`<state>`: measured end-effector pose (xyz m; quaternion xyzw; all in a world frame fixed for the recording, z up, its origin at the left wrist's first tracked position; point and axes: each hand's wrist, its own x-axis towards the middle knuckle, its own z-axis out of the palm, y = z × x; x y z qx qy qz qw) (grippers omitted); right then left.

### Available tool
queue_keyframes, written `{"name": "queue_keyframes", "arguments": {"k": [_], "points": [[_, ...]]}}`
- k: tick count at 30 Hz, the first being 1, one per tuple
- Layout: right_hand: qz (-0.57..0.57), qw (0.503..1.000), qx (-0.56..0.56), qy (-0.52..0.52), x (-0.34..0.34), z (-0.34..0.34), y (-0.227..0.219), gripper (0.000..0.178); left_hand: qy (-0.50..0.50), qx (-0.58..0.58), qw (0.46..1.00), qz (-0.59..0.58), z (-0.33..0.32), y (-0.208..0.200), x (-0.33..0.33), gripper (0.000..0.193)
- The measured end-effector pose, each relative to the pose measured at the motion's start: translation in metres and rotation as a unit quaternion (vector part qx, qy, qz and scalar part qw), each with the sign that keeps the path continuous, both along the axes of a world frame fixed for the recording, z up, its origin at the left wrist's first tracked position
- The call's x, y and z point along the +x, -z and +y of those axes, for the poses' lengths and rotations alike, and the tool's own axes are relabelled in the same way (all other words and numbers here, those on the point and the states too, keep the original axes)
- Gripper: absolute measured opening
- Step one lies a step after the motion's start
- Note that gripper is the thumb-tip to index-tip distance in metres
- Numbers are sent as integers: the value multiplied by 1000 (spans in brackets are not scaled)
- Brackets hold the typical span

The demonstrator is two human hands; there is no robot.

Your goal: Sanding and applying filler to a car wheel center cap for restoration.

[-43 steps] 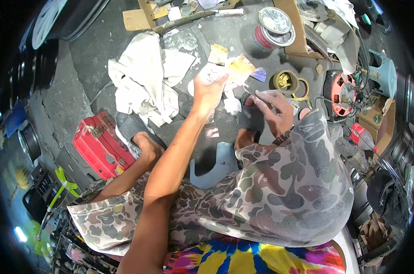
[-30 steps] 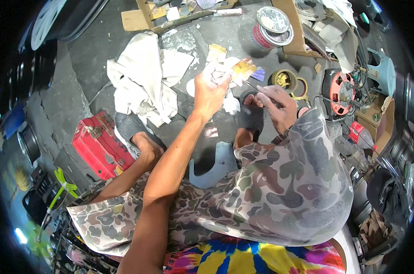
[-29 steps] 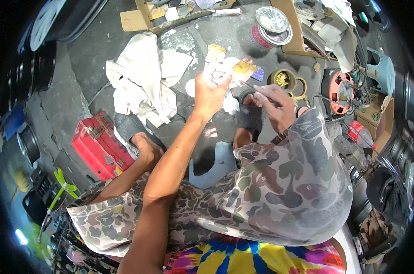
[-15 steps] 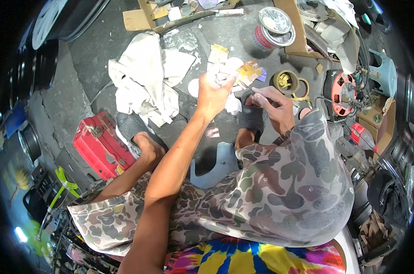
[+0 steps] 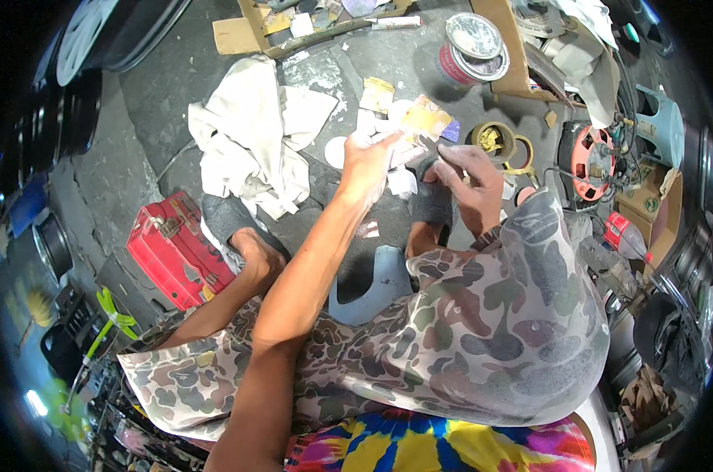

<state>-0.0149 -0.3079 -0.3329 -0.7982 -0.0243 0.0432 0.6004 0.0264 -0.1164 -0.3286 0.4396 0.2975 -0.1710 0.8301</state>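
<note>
Down on the concrete floor (image 5: 136,141), the person sits with knees drawn up in camouflage trousers (image 5: 482,330), and both hands work over a scatter of small pieces just beyond the feet. The left hand (image 5: 368,161) is closed around a small folded sheet of sandpaper (image 5: 423,118), its tan and orange edge sticking out to the far right of the fingers. The right hand (image 5: 470,177) sits just right of it, fingers curled together with the tips near a small dark piece (image 5: 431,200); whether they pinch it or only rest on it cannot be told from this view. The two hands are close, almost touching.

Around them lie pale scraps of paper (image 5: 372,118) and a white disc (image 5: 337,151), so some sanding or tearing seems already done, while the pieces spread on the floor suggest more is left to handle. As a judgement, the work looks partway through, not near its end.

To the left lies a crumpled white rag (image 5: 246,134), and nearer, a red toolbox (image 5: 171,252). To the far right stand an open paint can (image 5: 470,47), two rolls of tape (image 5: 498,141) and an orange cable reel (image 5: 588,161). A pale blue plastic part (image 5: 372,287) rests between the legs, untouched.
</note>
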Motion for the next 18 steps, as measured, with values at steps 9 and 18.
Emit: {"name": "queue_keyframes", "arguments": {"k": [9, 18], "points": [[18, 997, -67, -31, 2, -14, -24, 22, 79, 201, 971, -104, 8, 5, 1, 13], [65, 998, -13, -14, 3, -12, -20, 20, 123, 252, 947, -155, 7, 1, 2, 9]]}}
